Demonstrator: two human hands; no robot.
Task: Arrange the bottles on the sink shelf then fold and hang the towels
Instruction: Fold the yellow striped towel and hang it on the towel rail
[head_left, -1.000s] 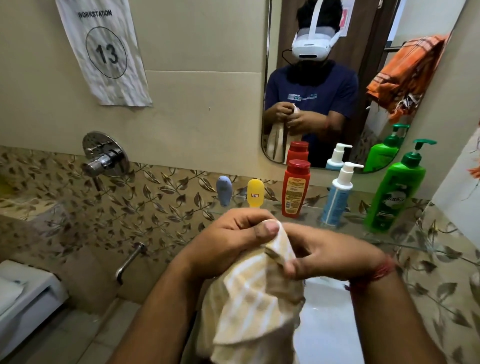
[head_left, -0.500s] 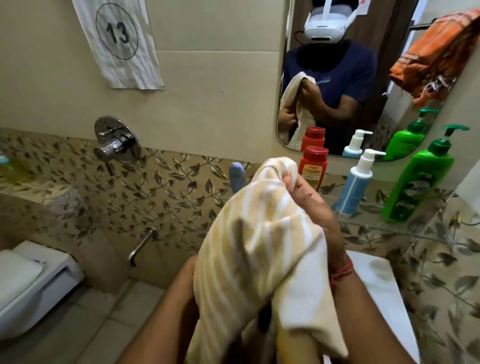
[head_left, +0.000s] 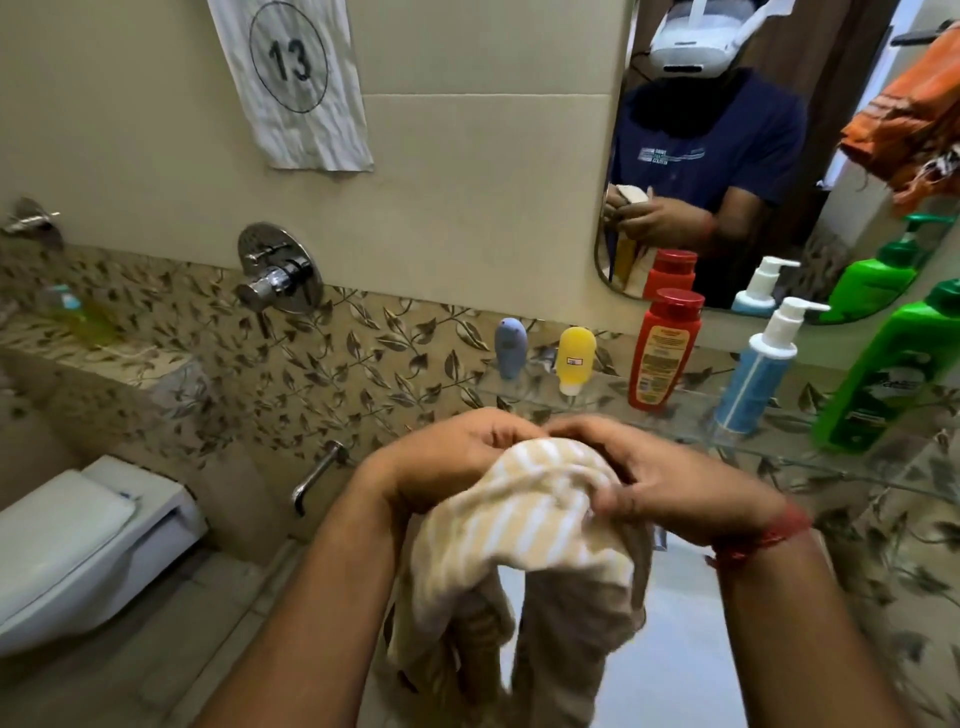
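Note:
A beige-and-white striped towel hangs bunched in front of me, over the sink. My left hand grips its top edge from the left, and my right hand grips the same edge from the right, fingertips nearly meeting. On the glass shelf behind stand a small grey-blue bottle, a small yellow bottle, a red bottle, a blue pump bottle and a green pump bottle. An orange towel shows in the mirror at the upper right.
A mirror hangs above the shelf. A chrome shower valve and a spout are on the tiled wall. A white toilet is at the lower left. A paper sign with 13 hangs on the wall. The white sink lies below the towel.
The towel came down from its raised position in front of the bottles. My left hand has come up beside my right hand, and both now grip the top edge at chest height.

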